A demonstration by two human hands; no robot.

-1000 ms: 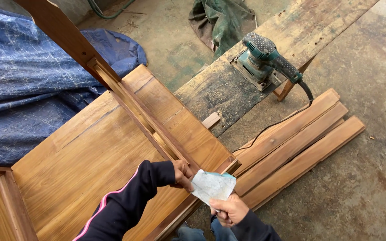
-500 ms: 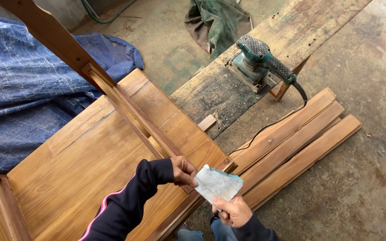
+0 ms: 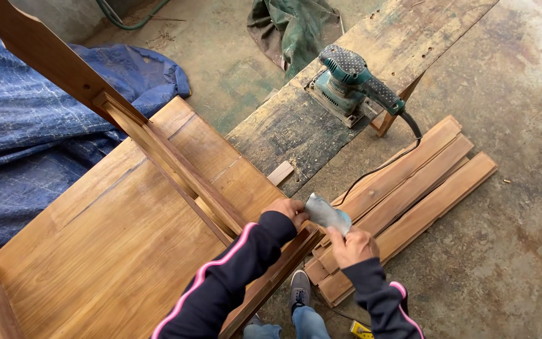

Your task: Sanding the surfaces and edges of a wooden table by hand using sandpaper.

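Note:
A small sheet of grey sandpaper (image 3: 326, 212) is pinched between both my hands, bent into a fold. My left hand (image 3: 288, 209) grips its left end, right over the edge of a large wooden furniture panel (image 3: 114, 238). My right hand (image 3: 352, 247) holds the sheet's right end from below, above a stack of wooden planks (image 3: 415, 188) on the floor. Both arms wear dark sleeves with a pink stripe.
A teal electric sander (image 3: 349, 85) with a black cord rests on a worn wide board (image 3: 321, 107). A blue tarp (image 3: 26, 144) lies at the left, a green cloth (image 3: 293, 25) at the top. A wooden rail (image 3: 158, 150) crosses the panel. Concrete floor at the right.
The sandpaper has gone from a flat open sheet to a folded, narrower shape between my hands. My view has shifted slightly.

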